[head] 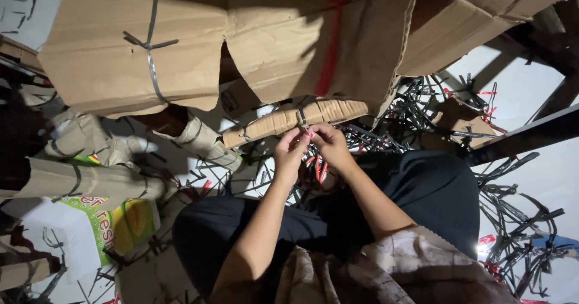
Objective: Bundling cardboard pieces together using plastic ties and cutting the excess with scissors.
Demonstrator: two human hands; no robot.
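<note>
Meanwhile, seated among loose black strap offcuts (512,219), left hand (289,153) and right hand (330,144) pinch a strap on a rolled cardboard bundle (289,120) just beyond the knees; tied bundles (90,180) lie left, scraps remain.

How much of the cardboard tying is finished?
Done: several rolled cardboard bundles lie tied with dark strap on the floor. In hand: the left hand and right hand work a strap at a cardboard roll. Left: a heap of loose straps and big flat cardboard sheets.
</note>
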